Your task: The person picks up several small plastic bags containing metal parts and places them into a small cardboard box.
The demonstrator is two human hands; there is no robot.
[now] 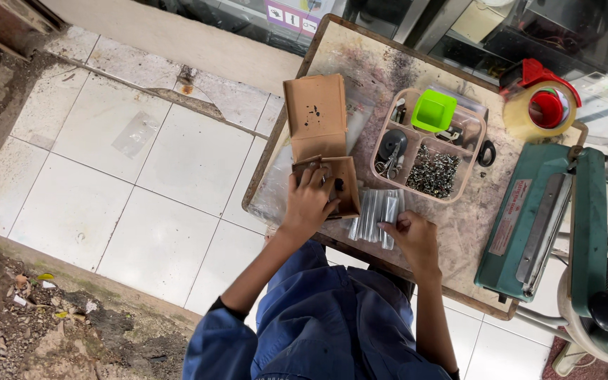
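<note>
From the head camera, your left hand presses on the small brown cardboard box at the bench's near edge, fingers curled over its open top. Your right hand pinches the row of clear packets of metal parts, fingertips closed on their near ends. Behind stands a taller brown box; right, a pink divided tray holding a green cup. A teal sealer fills the right edge, tape roll at the far corner.
</note>
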